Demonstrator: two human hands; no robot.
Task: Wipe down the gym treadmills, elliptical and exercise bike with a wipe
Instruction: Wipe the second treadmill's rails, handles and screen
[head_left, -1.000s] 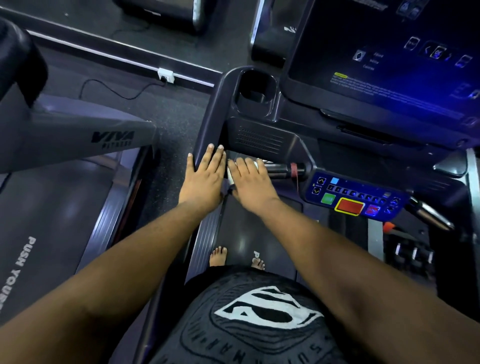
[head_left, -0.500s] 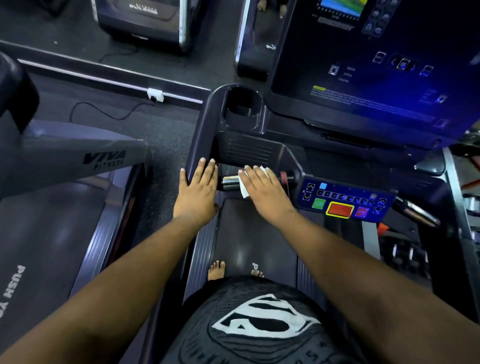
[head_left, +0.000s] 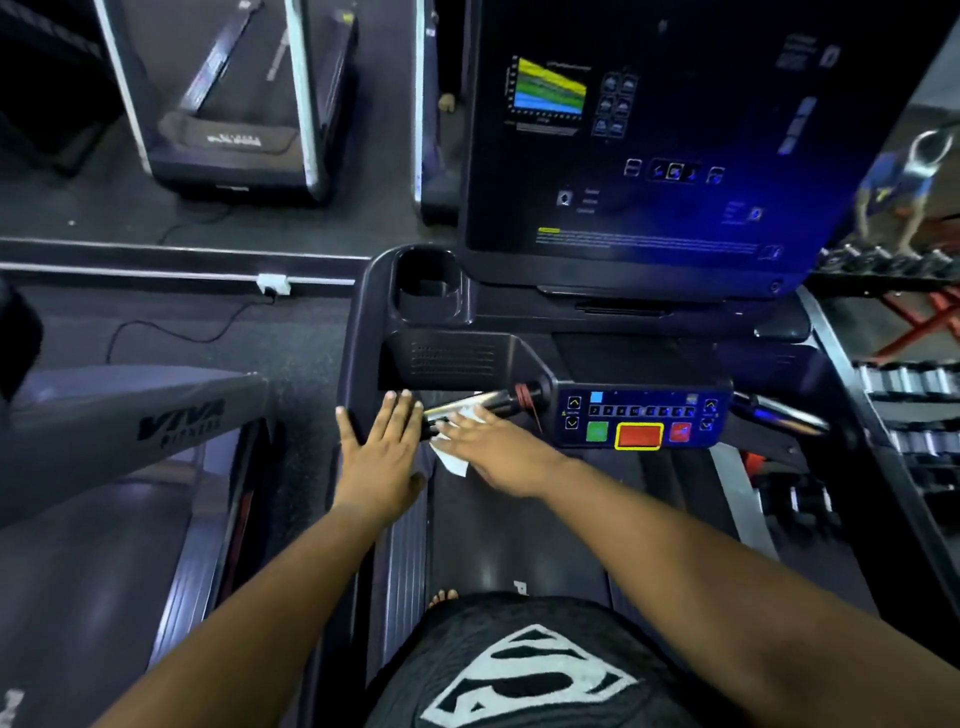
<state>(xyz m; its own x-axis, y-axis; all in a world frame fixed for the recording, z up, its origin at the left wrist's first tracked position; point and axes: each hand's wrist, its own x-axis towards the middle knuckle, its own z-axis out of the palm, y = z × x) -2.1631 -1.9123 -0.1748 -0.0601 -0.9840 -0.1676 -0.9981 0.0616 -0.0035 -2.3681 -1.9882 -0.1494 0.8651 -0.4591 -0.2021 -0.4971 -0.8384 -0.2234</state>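
Right hand presses wipe flat on grip bar, left of keypad; left hand lies flat alongside. Risk: overshoot right hits buttons, belt starts.

Wipe under right hand, on handlebar left of button panel.

One view only: head cam, wide-angle, looks fwd and steeply down from above the treadmill console. Near edge shows the wearer's torso and both forearms; far edge reaches the display and machines beyond. Left takes in a neighbouring treadmill; right, dumbbell racks.
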